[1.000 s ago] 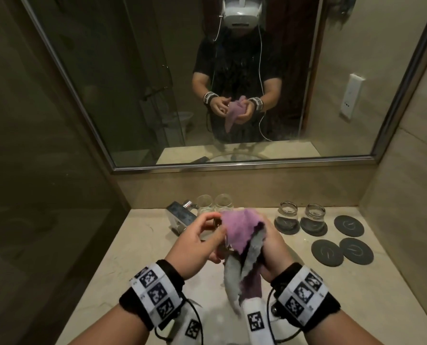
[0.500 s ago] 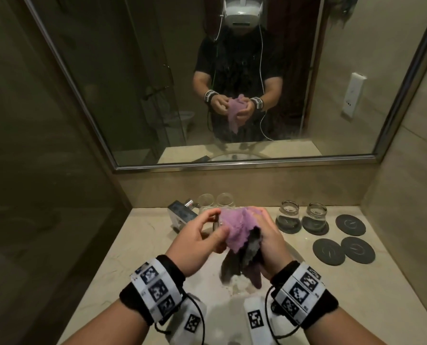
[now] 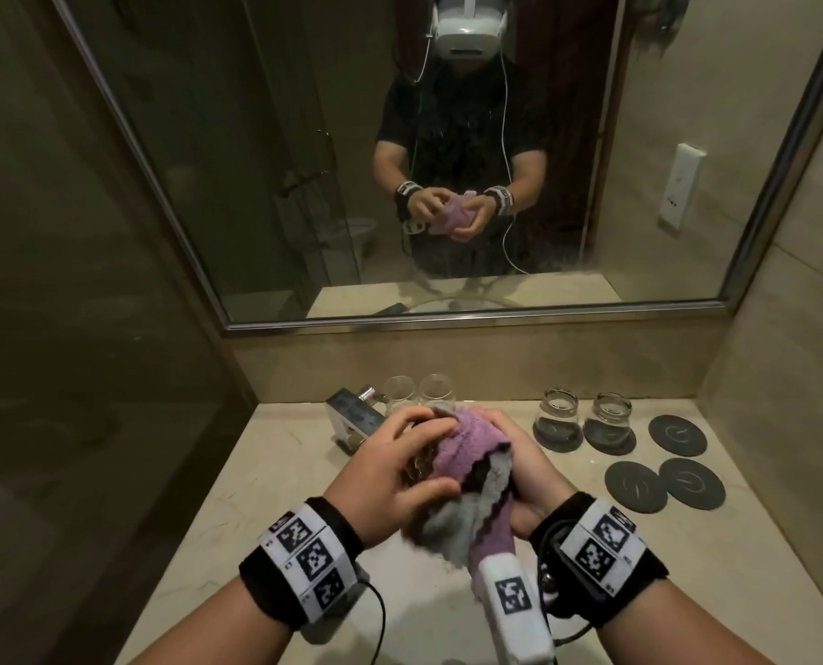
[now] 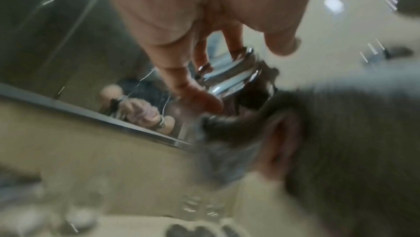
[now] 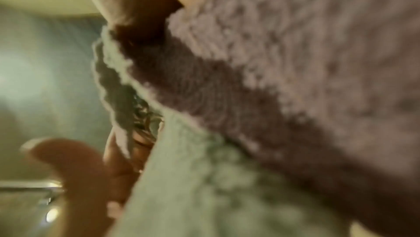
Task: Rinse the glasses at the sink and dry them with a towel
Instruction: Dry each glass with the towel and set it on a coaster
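My left hand (image 3: 411, 455) grips a clear glass (image 3: 418, 467) above the counter, and only a sliver of the glass shows between its fingers. My right hand (image 3: 515, 455) holds a purple and grey towel (image 3: 462, 453) bunched over the glass, with a tail hanging down. The left wrist view is blurred, showing my fingers (image 4: 188, 86) on the glass (image 4: 218, 160) with the towel (image 4: 352, 142) at the right. The towel (image 5: 295, 79) fills the right wrist view. Two glasses (image 3: 557, 415) (image 3: 611, 417) stand upside down on dark coasters. Two more glasses (image 3: 399, 391) (image 3: 437, 391) stand by the wall.
A chrome faucet (image 3: 354, 417) stands at the back left of the beige counter (image 3: 275, 472). Three bare dark coasters (image 3: 677, 434) (image 3: 635, 486) (image 3: 692, 483) lie at the right. A mirror (image 3: 256, 184) covers the back wall, and walls close in on both sides.
My left hand has gone from pinching at the top to wrapping round the glass. The towel, hanging long a second ago, is now bunched over the glass.
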Motion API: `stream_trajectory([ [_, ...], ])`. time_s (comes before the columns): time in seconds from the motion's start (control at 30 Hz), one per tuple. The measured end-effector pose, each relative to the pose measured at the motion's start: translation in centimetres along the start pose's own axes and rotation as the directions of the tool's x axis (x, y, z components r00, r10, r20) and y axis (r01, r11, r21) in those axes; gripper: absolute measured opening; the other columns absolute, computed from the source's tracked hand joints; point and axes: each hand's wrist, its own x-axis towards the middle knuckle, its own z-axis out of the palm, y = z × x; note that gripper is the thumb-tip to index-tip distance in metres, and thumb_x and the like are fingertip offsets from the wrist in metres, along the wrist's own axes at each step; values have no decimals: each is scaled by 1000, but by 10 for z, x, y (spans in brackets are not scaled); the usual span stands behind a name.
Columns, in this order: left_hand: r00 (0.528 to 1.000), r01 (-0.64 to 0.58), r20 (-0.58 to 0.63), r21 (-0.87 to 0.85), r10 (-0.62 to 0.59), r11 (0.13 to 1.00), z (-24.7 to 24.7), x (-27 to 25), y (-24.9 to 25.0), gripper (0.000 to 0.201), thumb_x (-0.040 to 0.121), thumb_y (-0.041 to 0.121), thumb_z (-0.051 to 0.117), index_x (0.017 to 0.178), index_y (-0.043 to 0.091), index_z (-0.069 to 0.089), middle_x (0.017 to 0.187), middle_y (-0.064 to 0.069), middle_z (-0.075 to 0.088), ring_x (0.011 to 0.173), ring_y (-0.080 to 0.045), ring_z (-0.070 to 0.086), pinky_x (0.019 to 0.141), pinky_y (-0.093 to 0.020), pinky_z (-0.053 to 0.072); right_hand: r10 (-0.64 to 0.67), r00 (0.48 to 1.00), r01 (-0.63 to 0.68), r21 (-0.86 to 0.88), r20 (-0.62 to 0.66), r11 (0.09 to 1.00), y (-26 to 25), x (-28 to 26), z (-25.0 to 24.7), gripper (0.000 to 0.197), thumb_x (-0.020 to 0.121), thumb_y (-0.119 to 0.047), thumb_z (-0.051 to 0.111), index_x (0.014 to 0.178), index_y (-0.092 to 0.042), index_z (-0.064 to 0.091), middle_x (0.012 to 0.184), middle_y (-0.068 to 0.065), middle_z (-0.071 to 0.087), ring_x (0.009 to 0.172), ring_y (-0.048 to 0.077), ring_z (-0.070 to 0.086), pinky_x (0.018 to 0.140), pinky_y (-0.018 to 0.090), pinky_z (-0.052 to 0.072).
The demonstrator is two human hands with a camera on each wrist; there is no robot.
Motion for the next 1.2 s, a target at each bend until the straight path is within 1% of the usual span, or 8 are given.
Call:
stream_trajectory([
  [0.1,993,114,-2,-225,-117,968,-2,1,5,48,83,69,51,123,43,57,130,12,53,123,-5,51,99,-25,47,-95,995,95,-5,16,995,8,5,-7,57,89,-40,56,131,-2,50,130,29,51,118,43,50,109,59,32],
  [0.2,892,390,101,-663,-440,639,2,8,20,36,95,50,42,115,29,63,120,-2,66,107,-20,66,79,-39,58,-414,908,396,-195,-64,897,14,5,-15,40,82,-26,64,113,-4,55,116,26,60,97,34,61,84,48,51],
  [0.5,734,497,346,-860,-584,115,-5,15,31,35,103,35,37,125,20,60,120,-12,68,108,-31,66,81,-48,56,-653,567,756,-632,503,170,12,-1,-29,64,67,-33,69,125,-21,48,125,-1,53,115,21,55,96,37,48],
  [0.57,745,489,323,-860,-584,148,-3,13,33,31,100,27,44,122,16,62,119,-16,68,104,-31,67,79,-44,56,-627,605,725,-666,491,178,9,-1,-27,60,67,-36,72,121,-24,49,119,0,56,109,20,59,91,36,50],
  [0.67,821,363,60,-823,-568,437,5,9,31,17,91,17,59,106,15,67,106,-11,72,92,-25,67,66,-32,57,-573,800,576,-489,176,655,12,3,-12,53,68,-39,71,112,-14,53,104,4,66,93,19,64,79,32,54],
  [0.8,972,-1,-234,-129,-29,992,10,-1,14,24,86,32,63,104,18,71,113,2,63,109,-10,59,93,-23,47,-61,997,66,-112,48,991,7,8,-7,57,86,-45,59,124,-3,58,128,26,57,119,36,54,110,50,36],
  [0.97,979,-174,-101,27,176,984,2,-3,3,36,88,35,64,116,12,68,125,0,58,118,-12,55,99,-33,48,90,980,-108,98,177,989,5,3,-7,61,92,-44,50,135,0,48,129,25,49,118,37,47,112,53,28],
  [1.2,936,200,-171,-462,-309,864,1,8,11,19,86,17,66,103,25,71,104,-1,72,96,-19,67,85,-38,55,-246,962,251,-35,117,967,15,4,-13,72,70,-25,77,130,-1,46,131,22,56,111,35,59,95,49,47],
])
